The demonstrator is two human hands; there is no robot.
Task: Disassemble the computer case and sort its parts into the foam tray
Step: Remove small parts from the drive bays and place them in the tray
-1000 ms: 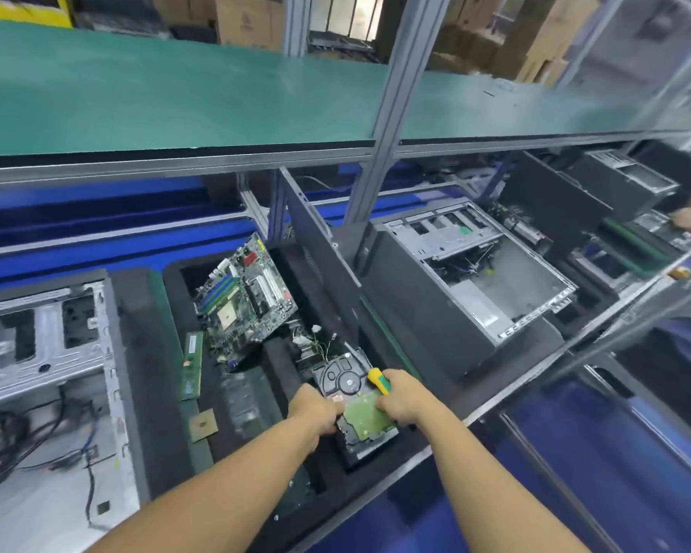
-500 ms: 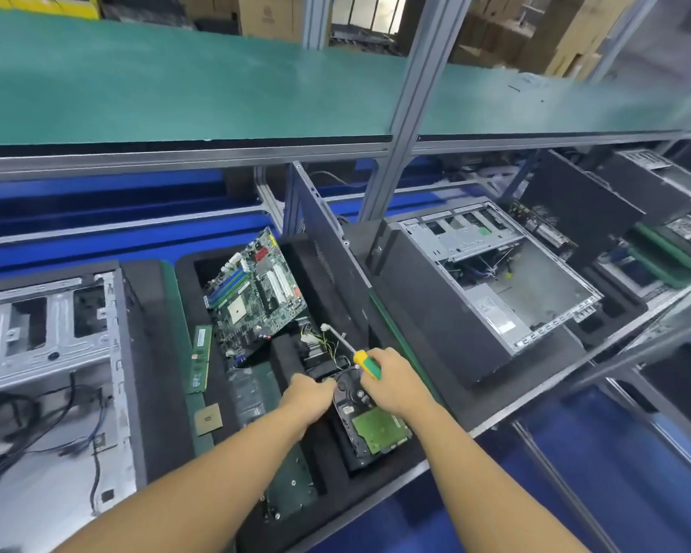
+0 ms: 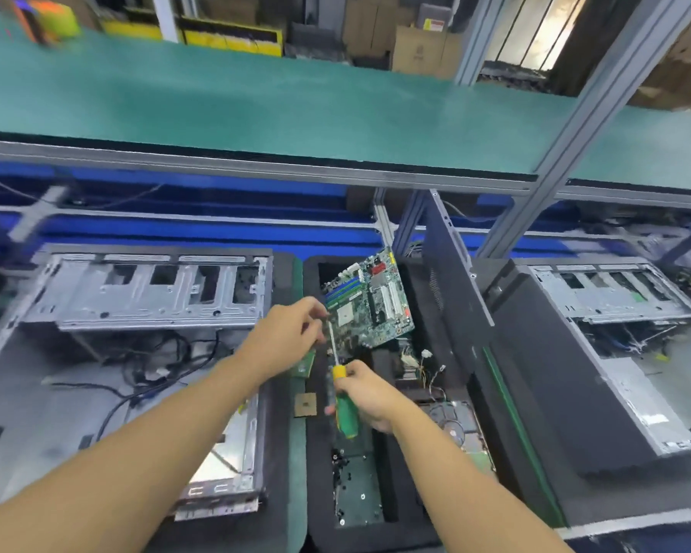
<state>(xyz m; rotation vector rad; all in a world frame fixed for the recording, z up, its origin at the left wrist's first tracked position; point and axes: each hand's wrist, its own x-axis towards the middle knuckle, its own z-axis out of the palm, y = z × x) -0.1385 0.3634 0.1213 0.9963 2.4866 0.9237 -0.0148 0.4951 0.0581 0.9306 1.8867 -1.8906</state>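
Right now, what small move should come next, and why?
Probably carry the screwdriver left to the open case: the hard drive and motherboard already sit in the foam tray, the right hand grips the handle, the left hand pinches its tip.

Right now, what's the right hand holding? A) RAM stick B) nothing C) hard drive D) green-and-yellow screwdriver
D: the right hand grips the screwdriver by its green handle, shaft pointing up toward the motherboard. The hard drive lies in the foam tray.
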